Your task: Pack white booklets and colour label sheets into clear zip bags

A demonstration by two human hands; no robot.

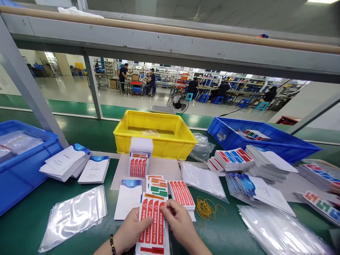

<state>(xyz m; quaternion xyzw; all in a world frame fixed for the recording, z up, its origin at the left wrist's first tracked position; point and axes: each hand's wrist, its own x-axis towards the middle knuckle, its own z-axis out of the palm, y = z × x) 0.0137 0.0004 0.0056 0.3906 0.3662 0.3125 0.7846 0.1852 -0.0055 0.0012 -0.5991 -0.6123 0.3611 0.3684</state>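
Observation:
My left hand, with a beaded bracelet at the wrist, grips a set of label sheets with red "Max Level / Min Level" strips, its thumb across the front. The fingers of my right hand are closed at the sheets' upper right edge. Just beyond lie sheets with orange and green labels and a stack of red label sheets. A white booklet with a blue top lies left of them. Farther back, a bagged stack of red labels leans near the yellow bin.
A yellow bin stands at the back, with blue bins at left and right. Clear plastic bags, booklets, rubber bands and label stacks lie around. A metal frame crosses above; people work beyond.

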